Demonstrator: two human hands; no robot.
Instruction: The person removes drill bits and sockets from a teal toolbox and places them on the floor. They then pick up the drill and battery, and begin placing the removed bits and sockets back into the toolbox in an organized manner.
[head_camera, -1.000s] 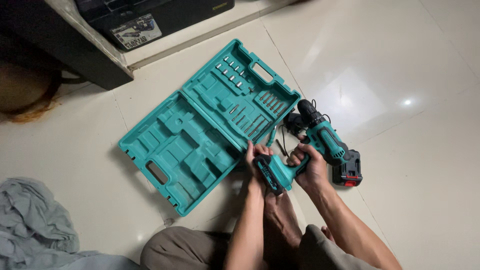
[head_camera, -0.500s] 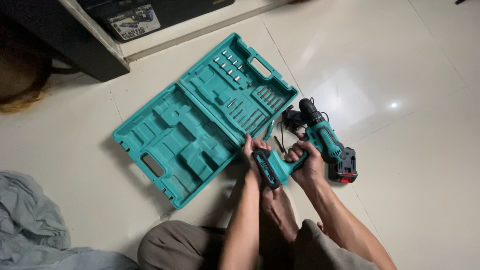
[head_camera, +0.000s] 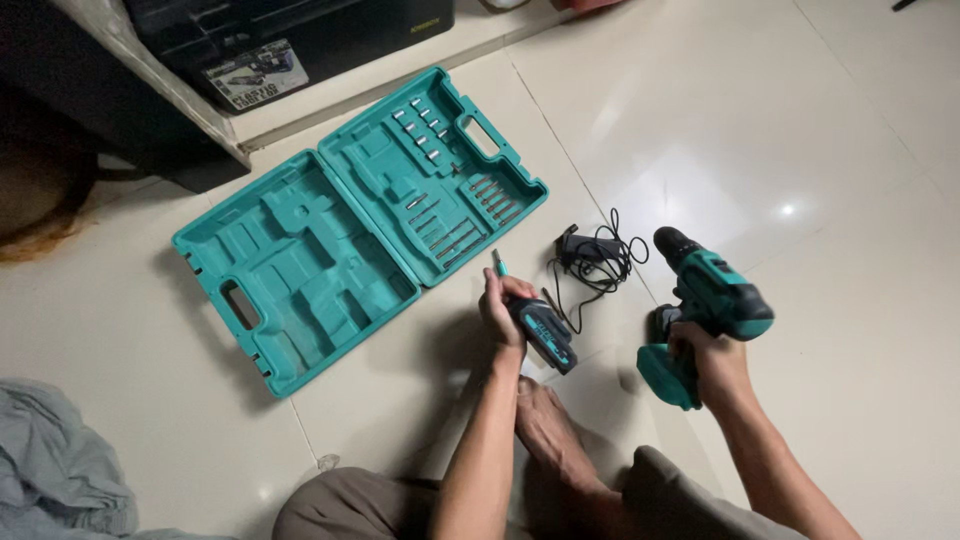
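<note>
Tiled floor: L hand (head_camera: 500, 312) grips battery pack (head_camera: 543, 334); R hand (head_camera: 710, 362) grips drill (head_camera: 706, 310), apart.

- Open tool case (head_camera: 300, 250): on the floor (head_camera: 800, 130), left of both hands; bits (head_camera: 450, 225) seated in its right half.
- Charger with cord (head_camera: 590, 255): on the floor, right of the case, beyond the hands.
- Battery pack (head_camera: 545, 335): in the left hand (head_camera: 500, 310).
- Drill (head_camera: 705, 310): in the right hand (head_camera: 705, 365), right of the battery pack, apart from it.
- Cloth (head_camera: 50, 460): on the floor, far left.
</note>
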